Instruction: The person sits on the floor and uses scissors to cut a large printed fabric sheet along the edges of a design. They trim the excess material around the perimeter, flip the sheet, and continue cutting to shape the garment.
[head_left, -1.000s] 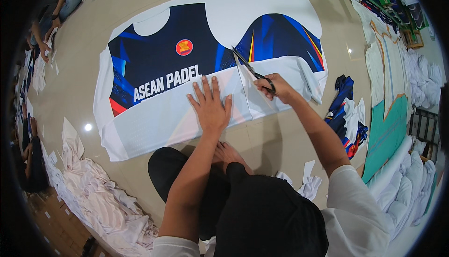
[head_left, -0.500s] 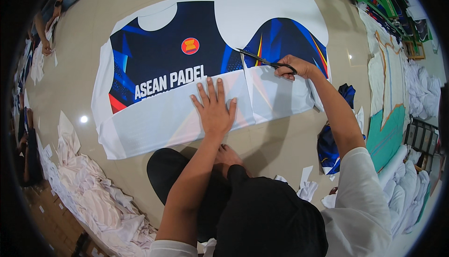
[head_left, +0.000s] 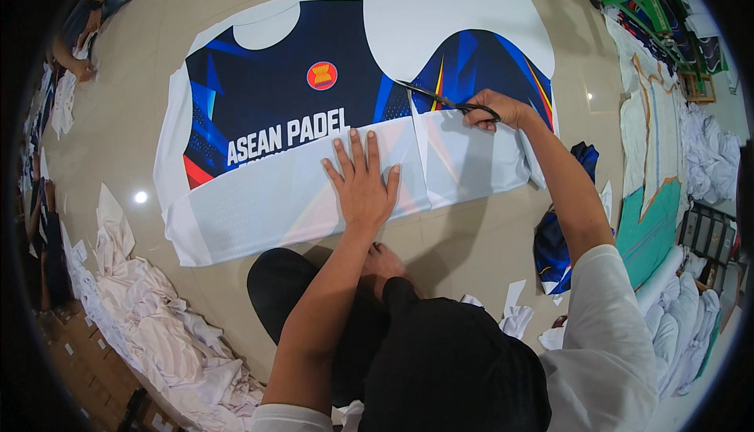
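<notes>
Though pale-backed, navy-patterned fabric (head_left: 349, 96)

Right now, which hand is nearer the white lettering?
Left. The left hand lies spread on the folded cloth, just below the right end of the lettering; the right hand, gripping scissors, is farther off to its right.

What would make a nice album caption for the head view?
On a shiny floor, left hand spread over folded printed fabric, right hand holding scissors.
</notes>
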